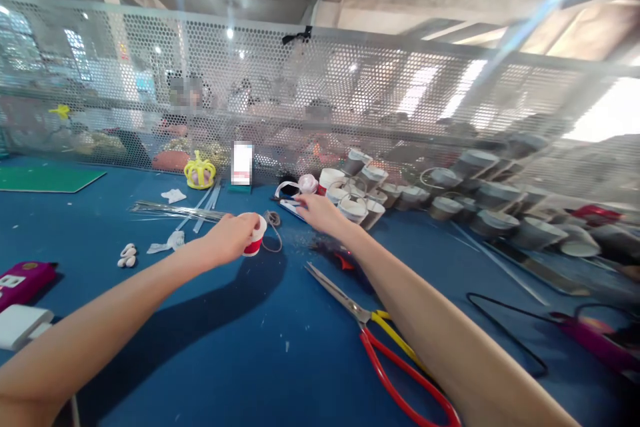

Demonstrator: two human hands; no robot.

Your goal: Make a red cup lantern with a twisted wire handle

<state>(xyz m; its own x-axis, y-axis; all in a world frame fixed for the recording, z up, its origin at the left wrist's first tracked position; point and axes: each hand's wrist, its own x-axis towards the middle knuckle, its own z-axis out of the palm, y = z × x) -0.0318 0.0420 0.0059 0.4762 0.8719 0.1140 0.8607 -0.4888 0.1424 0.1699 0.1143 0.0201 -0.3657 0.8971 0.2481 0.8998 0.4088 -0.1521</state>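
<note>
My left hand point(235, 237) is closed round the rim of a small red and white cup point(253, 245), raised a little over the blue table. Past the cup lies a small coil of grey-brown cord point(273, 218). Farther back and to the right, my right hand point(321, 213) is closed, its fingertips down at a slim blue and white item point(293, 208) whose kind I cannot make out. Just behind those fingertips are a white band point(287, 187) and a pale pink rolled flower point(308, 183). Below my right forearm lie scissors point(357, 311) with red and yellow handles.
Several small pale buckets point(354, 208) crowd the back right. A perforated metal screen point(270, 93) closes off the table's far side. Thin wires point(173, 210), a yellow crown-shaped piece point(200, 172) and white scraps lie left. A purple device point(27, 283) sits at the left edge.
</note>
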